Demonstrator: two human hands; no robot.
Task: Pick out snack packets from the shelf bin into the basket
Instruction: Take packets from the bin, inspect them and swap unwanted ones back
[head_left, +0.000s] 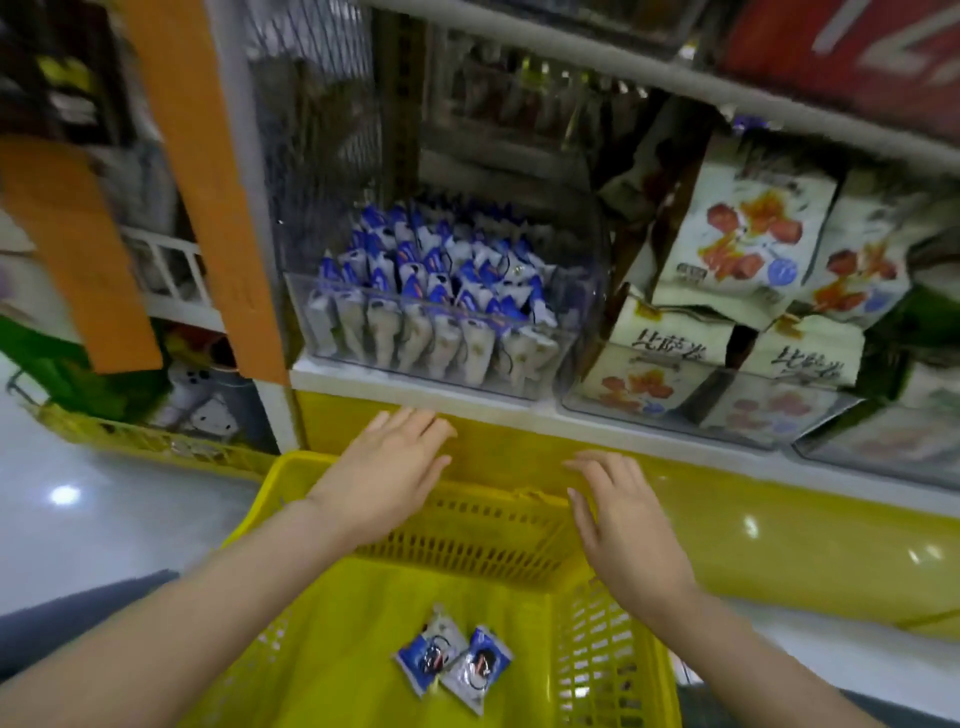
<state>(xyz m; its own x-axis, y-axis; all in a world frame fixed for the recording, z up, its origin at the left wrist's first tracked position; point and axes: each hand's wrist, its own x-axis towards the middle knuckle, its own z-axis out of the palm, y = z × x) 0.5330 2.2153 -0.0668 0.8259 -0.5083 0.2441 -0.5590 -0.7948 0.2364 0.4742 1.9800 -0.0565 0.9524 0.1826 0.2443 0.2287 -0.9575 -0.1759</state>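
Hands: left hand (387, 480) and right hand (621, 525) spread, holding nothing, raised toward the bin.
Bin (441, 358): packed with snack packets (431, 270).
Basket (498, 525): directly below, two packets (452, 660) inside.

Yellow basket (322, 649) being cut off by the bottom edge, its far rim being partly covered by the left hand (384, 483), upper-shelf goods (519, 98) being blurred past telling, print on snack packets (431, 270) being left unreadable.
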